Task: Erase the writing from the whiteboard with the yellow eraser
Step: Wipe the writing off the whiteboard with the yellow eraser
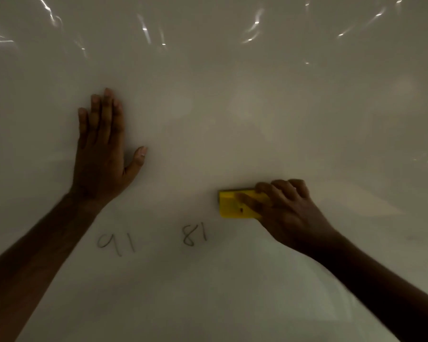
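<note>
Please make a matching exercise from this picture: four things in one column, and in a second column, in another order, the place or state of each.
Things:
1. left hand
2. right hand
3. yellow eraser
4. writing "81"

Places or states:
A. under curled fingers, against the whiteboard
B. flat on the board, fingers straight
C. below and left of the eraser, not yet wiped
D. grips the eraser from the right

Pairs: 1-B, 2-D, 3-A, 4-C
</note>
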